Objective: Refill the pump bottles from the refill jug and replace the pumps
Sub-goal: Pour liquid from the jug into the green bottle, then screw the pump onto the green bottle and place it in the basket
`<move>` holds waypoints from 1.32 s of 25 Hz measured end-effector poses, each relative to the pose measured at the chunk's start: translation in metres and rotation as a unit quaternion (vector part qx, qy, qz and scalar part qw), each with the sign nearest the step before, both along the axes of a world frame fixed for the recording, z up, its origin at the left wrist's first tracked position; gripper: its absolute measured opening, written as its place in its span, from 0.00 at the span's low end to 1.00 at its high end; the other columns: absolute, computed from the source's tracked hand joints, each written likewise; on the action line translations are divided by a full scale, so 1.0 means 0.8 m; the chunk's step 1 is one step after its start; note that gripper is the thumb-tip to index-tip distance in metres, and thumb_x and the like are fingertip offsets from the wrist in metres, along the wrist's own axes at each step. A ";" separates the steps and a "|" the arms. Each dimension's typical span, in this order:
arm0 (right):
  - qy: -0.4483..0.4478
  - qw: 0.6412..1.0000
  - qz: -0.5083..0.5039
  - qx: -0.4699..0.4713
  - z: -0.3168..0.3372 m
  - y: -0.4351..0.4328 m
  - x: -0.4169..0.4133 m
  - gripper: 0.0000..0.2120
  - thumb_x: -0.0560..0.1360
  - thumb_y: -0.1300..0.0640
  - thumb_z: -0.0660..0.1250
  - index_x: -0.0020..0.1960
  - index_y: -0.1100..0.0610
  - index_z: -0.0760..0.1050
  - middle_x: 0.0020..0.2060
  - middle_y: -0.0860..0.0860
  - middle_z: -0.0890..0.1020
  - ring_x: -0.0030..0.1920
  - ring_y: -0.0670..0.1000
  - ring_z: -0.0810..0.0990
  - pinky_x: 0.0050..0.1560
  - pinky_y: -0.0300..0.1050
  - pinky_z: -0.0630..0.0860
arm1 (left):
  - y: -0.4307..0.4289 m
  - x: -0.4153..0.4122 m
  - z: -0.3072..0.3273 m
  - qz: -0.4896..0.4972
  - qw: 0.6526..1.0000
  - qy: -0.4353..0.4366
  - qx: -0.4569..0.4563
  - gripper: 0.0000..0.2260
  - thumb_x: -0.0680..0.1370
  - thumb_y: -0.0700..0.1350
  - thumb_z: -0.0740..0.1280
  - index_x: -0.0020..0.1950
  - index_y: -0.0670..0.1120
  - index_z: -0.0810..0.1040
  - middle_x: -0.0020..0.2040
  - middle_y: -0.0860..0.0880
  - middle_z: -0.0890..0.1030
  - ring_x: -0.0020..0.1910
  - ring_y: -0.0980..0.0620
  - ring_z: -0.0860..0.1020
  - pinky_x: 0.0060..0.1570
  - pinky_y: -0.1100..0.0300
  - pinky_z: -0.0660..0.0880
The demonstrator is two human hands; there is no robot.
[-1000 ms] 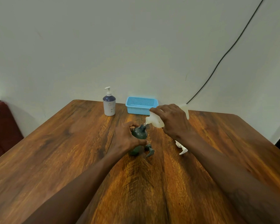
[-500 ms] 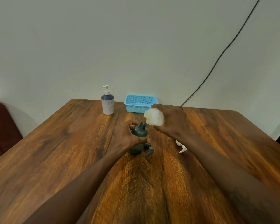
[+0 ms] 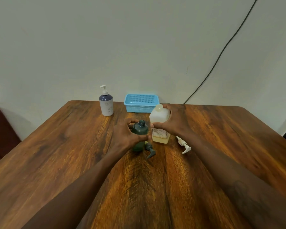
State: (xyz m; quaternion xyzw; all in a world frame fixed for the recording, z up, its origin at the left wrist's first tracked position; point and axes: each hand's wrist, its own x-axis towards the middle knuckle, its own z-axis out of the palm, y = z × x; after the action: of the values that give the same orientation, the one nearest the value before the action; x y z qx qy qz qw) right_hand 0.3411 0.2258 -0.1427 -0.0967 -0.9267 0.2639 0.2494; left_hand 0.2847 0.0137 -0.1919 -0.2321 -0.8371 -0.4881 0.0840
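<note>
A dark green pump bottle [image 3: 140, 129] stands open-necked at the middle of the wooden table [image 3: 56, 154]; my left hand [image 3: 125, 135] grips its body. Just right of it the translucent refill jug [image 3: 159, 123] stands upright with yellowish liquid at its bottom, and my right hand [image 3: 175, 121] holds it round the side. The green pump [image 3: 150, 150] lies on the table in front of the green bottle. A white pump [image 3: 184, 145] lies to the right, under my right forearm. A white-and-blue pump bottle [image 3: 106, 104] with its pump fitted stands at the back left.
A light blue plastic basket [image 3: 141, 103] sits at the table's far edge against the wall. A black cable [image 3: 221, 52] runs down the wall to the table's back. A dark red seat [image 3: 0, 129] is at the left beyond the table.
The jug was tilted with its mouth over the green bottle's neck; my right hand has swung it upright and moved it to the right of the bottle. My left hand stays on the bottle.
</note>
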 end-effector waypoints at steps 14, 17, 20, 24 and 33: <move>-0.024 0.993 0.099 0.051 0.021 -0.006 0.001 0.47 0.66 0.45 0.81 0.79 0.48 0.61 0.77 0.51 0.67 0.74 0.53 0.67 0.73 0.56 0.69 | -0.017 -0.001 0.004 0.002 1.000 0.008 0.024 0.37 0.60 0.59 0.85 0.65 0.48 0.80 0.59 0.51 0.84 0.55 0.54 0.81 0.50 0.63 0.80; 0.017 0.982 0.153 0.111 0.016 -0.028 -0.012 0.36 0.68 0.48 0.79 0.74 0.49 0.71 0.76 0.51 0.70 0.78 0.53 0.64 0.79 0.55 0.59 | -0.028 -0.003 0.001 0.015 0.999 0.007 0.029 0.40 0.58 0.64 0.83 0.65 0.50 0.80 0.59 0.51 0.84 0.56 0.54 0.82 0.52 0.57 0.83; 0.042 0.971 0.194 0.131 0.008 -0.040 -0.019 0.21 0.69 0.58 0.78 0.61 0.50 0.82 0.67 0.52 0.80 0.72 0.53 0.72 0.78 0.55 0.62 | -0.044 -0.005 0.001 0.030 0.999 0.009 0.039 0.36 0.59 0.60 0.85 0.64 0.50 0.81 0.58 0.53 0.84 0.55 0.56 0.82 0.50 0.64 0.80; -0.087 0.945 0.236 0.208 0.001 -0.055 -0.014 0.17 0.70 0.65 0.72 0.52 0.46 0.84 0.53 0.48 0.84 0.55 0.50 0.80 0.55 0.52 0.80 | -0.064 -0.007 0.000 0.049 0.998 0.004 0.047 0.36 0.57 0.61 0.85 0.62 0.51 0.81 0.55 0.54 0.84 0.53 0.59 0.81 0.52 0.61 0.81; -0.316 0.834 0.288 0.348 -0.024 -0.076 -0.013 0.11 0.78 0.60 0.69 0.54 0.47 0.83 0.55 0.47 0.84 0.54 0.49 0.81 0.53 0.47 0.80 | -0.079 -0.004 -0.002 0.066 0.997 0.013 0.048 0.37 0.57 0.60 0.86 0.63 0.50 0.82 0.55 0.54 0.84 0.53 0.57 0.82 0.51 0.63 0.80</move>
State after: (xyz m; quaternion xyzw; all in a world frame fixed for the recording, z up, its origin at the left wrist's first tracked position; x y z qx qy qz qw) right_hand 0.3309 0.1648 -0.1615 0.1899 -0.9716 -0.0614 -0.1273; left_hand 0.2818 -0.0496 -0.1938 -0.1779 -0.8249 -0.5185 0.1379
